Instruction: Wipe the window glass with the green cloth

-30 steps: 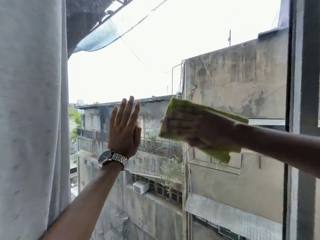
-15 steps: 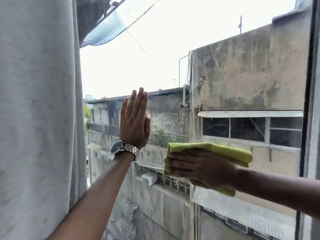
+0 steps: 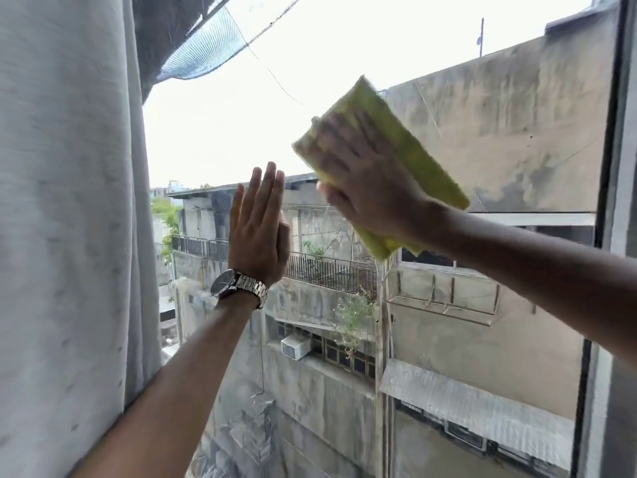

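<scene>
The window glass fills the middle of the head view, with grey buildings behind it. A folded green cloth lies tilted against the pane, right of centre and high up. My right hand presses flat on the cloth, fingers spread and pointing up-left, blurred by motion. My left hand rests flat on the glass to the lower left of the cloth, fingers straight and pointing up, holding nothing. A metal watch sits on the left wrist.
A grey curtain hangs along the left side and overlaps the pane's edge. The dark window frame runs vertically at the far right.
My right hand has swept the cloth up the glass from below centre and tilted it. The left hand stays flat on the pane. The view has shifted slightly.
</scene>
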A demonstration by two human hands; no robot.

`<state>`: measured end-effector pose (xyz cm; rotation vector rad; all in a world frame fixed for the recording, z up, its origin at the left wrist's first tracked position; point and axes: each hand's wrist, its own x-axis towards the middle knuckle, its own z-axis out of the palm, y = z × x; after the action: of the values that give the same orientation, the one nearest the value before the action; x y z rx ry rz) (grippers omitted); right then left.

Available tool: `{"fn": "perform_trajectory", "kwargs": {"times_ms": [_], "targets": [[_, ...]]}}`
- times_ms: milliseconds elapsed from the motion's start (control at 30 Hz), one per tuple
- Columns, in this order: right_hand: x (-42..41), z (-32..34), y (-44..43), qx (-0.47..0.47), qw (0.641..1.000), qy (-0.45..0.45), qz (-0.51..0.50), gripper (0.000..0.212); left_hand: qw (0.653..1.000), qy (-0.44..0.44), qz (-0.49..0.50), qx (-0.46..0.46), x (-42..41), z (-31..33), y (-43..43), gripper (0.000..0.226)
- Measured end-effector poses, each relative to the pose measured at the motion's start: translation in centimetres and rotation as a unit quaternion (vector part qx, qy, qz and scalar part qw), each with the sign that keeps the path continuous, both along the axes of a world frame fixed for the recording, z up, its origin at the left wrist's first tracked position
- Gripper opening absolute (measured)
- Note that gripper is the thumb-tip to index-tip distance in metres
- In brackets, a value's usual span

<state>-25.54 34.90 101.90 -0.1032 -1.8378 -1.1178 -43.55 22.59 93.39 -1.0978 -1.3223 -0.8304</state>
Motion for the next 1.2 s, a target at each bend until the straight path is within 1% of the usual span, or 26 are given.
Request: {"fn": "perform_trajectory", "kwargs": {"times_ms": [67, 100, 167, 233, 267, 333, 400, 433, 467, 500, 533, 600, 633, 667, 700, 800, 833, 900, 933, 967, 1000, 1033, 1100, 1133, 1167, 1200], "targets": [[0.8, -5.6, 0.6, 0.083, 0.984, -0.158, -0.005, 0.058, 1.0, -0.002, -0.001, 0.0, 0.3, -0.1, -0.2, 0.061], [1.6, -7.1, 1.1, 0.107, 0.973, -0.202, -0.01, 0.057, 1.0, -0.003, 0.0, -0.001, 0.5, 0.0, -0.2, 0.061], [2.5, -7.6, 2.2, 0.132, 0.962, -0.239, -0.019, 0.056, 1.0, -0.008, 0.001, -0.002, 0.6, 0.2, -0.4, 0.06], [2.6, -6.2, 2.9, 0.149, 0.953, -0.262, -0.036, 0.055, 1.0, -0.009, -0.003, -0.005, 0.8, 0.1, -0.4, 0.06], [2.5, -5.2, 3.0, 0.155, 0.955, -0.25, -0.034, 0.055, 1.0, -0.009, -0.005, -0.005, 0.8, 0.0, -0.5, 0.059], [2.6, -2.4, 3.2, 0.119, 0.981, -0.154, -0.012, 0.054, 1.0, -0.006, -0.01, -0.008, 0.6, 0.0, -0.4, 0.059], [2.9, -0.2, 2.3, 0.037, 0.999, -0.028, 0.001, 0.054, 1.0, -0.004, -0.01, -0.002, 0.4, 0.1, -0.3, 0.059], [2.7, 0.0, 1.7, -0.007, 1.0, 0.015, -0.002, 0.056, 1.0, -0.005, -0.009, 0.001, 0.3, 0.1, -0.3, 0.059], [2.3, -0.6, 1.4, -0.028, 0.999, 0.033, -0.006, 0.06, 1.0, -0.006, -0.01, 0.0, 0.3, 0.1, -0.3, 0.059], [2.0, -1.8, 1.3, -0.025, 0.999, 0.02, -0.016, 0.065, 1.0, -0.006, -0.012, -0.003, 0.3, 0.0, -0.3, 0.059], [2.1, -3.2, 1.5, 0.002, 0.999, -0.024, -0.024, 0.07, 1.0, -0.004, -0.013, -0.004, 0.3, -0.1, -0.3, 0.059], [3.2, -4.1, 2.1, 0.082, 0.987, -0.137, -0.036, 0.072, 1.0, -0.002, -0.012, -0.005, 0.4, 0.0, -0.4, 0.059], [3.9, -3.2, 2.7, 0.116, 0.979, -0.162, -0.046, 0.07, 1.0, -0.002, -0.012, -0.006, 0.4, 0.0, -0.4, 0.059], [4.4, -1.9, 3.2, 0.133, 0.977, -0.156, -0.057, 0.068, 1.0, -0.003, -0.012, -0.007, 0.5, 0.0, -0.4, 0.059], [4.7, -0.6, 3.6, 0.122, 0.982, -0.131, -0.066, 0.066, 1.0, -0.004, -0.012, -0.008, 0.4, -0.1, -0.4, 0.059], [3.9, -1.0, 2.4, 0.022, 0.998, -0.039, -0.045, 0.068, 1.0, -0.004, -0.012, -0.008, 0.3, 0.0, -0.4, 0.058], [3.4, -2.7, 1.9, 0.021, 0.998, -0.051, -0.038, 0.07, 1.0, -0.005, -0.01, -0.008, 0.4, -0.1, -0.4, 0.058], [3.0, -5.5, 1.5, 0.071, 0.985, -0.151, -0.039, 0.069, 1.0, -0.007, -0.008, -0.009, 0.7, -0.1, -0.4, 0.059], [3.2, -5.6, 1.6, 0.106, 0.973, -0.2, -0.046, 0.067, 1.0, -0.009, -0.008, -0.009, 0.8, 0.0, -0.5, 0.059], [3.4, -4.8, 1.9, 0.14, 0.966, -0.214, -0.046, 0.064, 1.0, -0.009, -0.009, -0.01, 0.8, 0.0, -0.6, 0.059], [3.5, -3.5, 2.4, 0.145, 0.969, -0.193, -0.046, 0.062, 1.0, -0.008, -0.01, -0.011, 0.8, 0.0, -0.7, 0.059], [3.6, -2.1, 2.7, 0.115, 0.981, -0.152, -0.046, 0.061, 1.0, -0.009, -0.01, -0.011, 0.8, -0.1, -0.7, 0.059], [4.2, -0.3, 3.1, 0.015, 0.998, -0.051, -0.033, 0.064, 1.0, -0.008, -0.008, -0.009, 0.8, 0.1, -0.7, 0.059], [4.2, -0.7, 3.0, -0.011, 0.999, -0.032, -0.022, 0.066, 1.0, -0.01, -0.006, -0.008, 0.8, 0.1, -0.7, 0.059], [4.2, -2.1, 2.8, -0.011, 0.999, -0.032, -0.013, 0.066, 1.0, -0.011, -0.004, -0.007, 0.9, 0.0, -0.8, 0.058], [4.4, -4.2, 2.9, 0.008, 0.998, -0.056, -0.011, 0.065, 1.0, -0.009, -0.004, -0.009, 1.0, 0.0, -0.8, 0.058]]}}
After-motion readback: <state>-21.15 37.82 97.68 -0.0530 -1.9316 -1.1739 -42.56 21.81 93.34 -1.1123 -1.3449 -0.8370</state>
